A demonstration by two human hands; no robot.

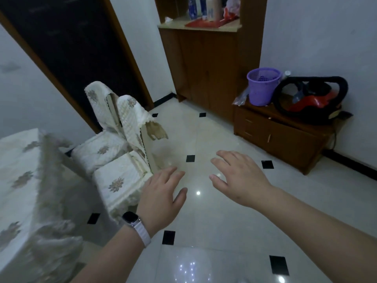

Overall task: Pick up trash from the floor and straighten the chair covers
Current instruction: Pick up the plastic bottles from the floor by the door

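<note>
Over the shiny floor (pixel 204 221), both hands are held out flat with the palms down. The left hand (pixel 161 193) is seen at 7 o'clock from the middle of the view, and the right hand (pixel 240 176) at 4 o'clock. The grip of each hand is released: the fingers are straight and spread, and nothing is held. They are probably held this way so that cloth can be grabbed next.

The chair covers (pixel 120 180) are found at 9 o'clock from the left hand, just beside its fingers but not touched. Two chairs are tucked side by side next to the tablecloth (pixel 24 170). The back cover (pixel 132 117) of the near chair is hung crooked and bunched, so it likely needs to be pulled straight. A brown ragged piece (pixel 157 131) is seen at its lower edge, at 12 o'clock from the left hand. It cannot be told whether it is trash or part of the chair.

No trash can be plainly seen on the floor. A purple basket (pixel 263 86) is set on a low cabinet (pixel 281 135) at 1 o'clock from the right hand, well apart, beside a red and black vacuum cleaner (pixel 312 101). Trash could perhaps be dropped in it.
</note>
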